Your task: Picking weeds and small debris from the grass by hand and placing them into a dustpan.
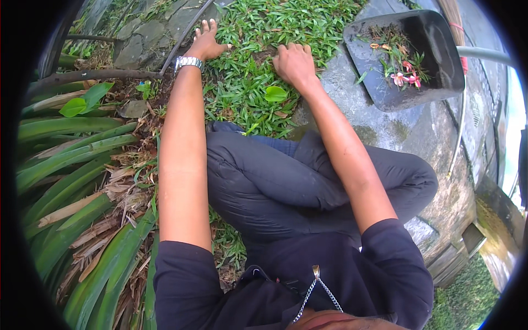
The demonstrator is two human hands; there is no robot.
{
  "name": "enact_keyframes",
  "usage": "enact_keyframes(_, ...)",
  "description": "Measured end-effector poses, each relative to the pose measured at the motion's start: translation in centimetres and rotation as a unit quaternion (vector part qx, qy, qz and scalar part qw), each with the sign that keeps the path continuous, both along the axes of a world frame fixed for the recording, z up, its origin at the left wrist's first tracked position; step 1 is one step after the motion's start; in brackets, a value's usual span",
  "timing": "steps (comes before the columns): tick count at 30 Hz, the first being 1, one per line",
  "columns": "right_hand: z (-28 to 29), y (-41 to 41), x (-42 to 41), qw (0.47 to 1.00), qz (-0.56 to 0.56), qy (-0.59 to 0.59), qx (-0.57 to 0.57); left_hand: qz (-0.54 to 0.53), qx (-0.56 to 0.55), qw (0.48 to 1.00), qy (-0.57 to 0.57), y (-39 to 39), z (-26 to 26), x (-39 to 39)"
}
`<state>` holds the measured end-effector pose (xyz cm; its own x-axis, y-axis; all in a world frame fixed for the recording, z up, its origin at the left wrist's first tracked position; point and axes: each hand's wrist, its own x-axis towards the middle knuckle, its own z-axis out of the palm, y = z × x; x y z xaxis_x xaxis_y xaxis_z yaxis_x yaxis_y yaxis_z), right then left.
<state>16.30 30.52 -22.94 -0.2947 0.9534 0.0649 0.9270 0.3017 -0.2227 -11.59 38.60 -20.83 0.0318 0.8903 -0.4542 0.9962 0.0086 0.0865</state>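
Note:
My left hand (205, 42) is spread at the grass edge, beside a thin dark pipe or branch, with nothing in it; a metal watch is on that wrist. My right hand (294, 65) rests on the grass patch (251, 78) with its fingers curled down beside a small bare spot of soil. Whether it grips anything is hidden. A loose green leaf (276, 94) lies on the grass between my arms. To the right, a black dustpan (443, 62) holds pulled grass, soil, dry leaves and pink flowers (406, 77).
Thick green leaf stalks (78, 132) and dry husks crowd the left side. A dark bent pipe or branch (103, 74) crosses at upper left, near flat stones (142, 45). A broom (453, 20) lies beyond the dustpan on the stone paving (346, 95). My crossed legs are below the grass.

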Motion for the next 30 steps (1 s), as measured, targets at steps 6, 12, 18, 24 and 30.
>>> enact_keyframes(6, 1.7, 0.0, -0.3, 0.989, 0.011, 0.069, -0.133, -0.003, -0.001, 1.0, -0.003, 0.4, -0.3, 0.1)
enact_keyframes(12, 4.7, 1.9, 1.7, 0.908, -0.15, 0.277, -0.276, 0.006, 0.002, 1.0, 0.003, 0.9, -0.5, 1.1)
enact_keyframes(18, 12.9, 1.5, 10.5, 0.879, -0.223, 0.421, 0.018, 0.035, 0.012, 0.999, -0.002, 0.5, -0.9, 1.0)
enact_keyframes(24, 21.5, 1.3, 20.0, 0.955, -0.292, 0.036, 0.015, 0.051, 0.02, 0.997, 0.051, 0.6, 1.2, 3.0)
enact_keyframes(30, 20.7, -1.8, 19.1, 0.957, -0.204, -0.208, -0.017, -0.009, -0.11, 0.993, 0.053, -2.6, 8.4, 5.0)
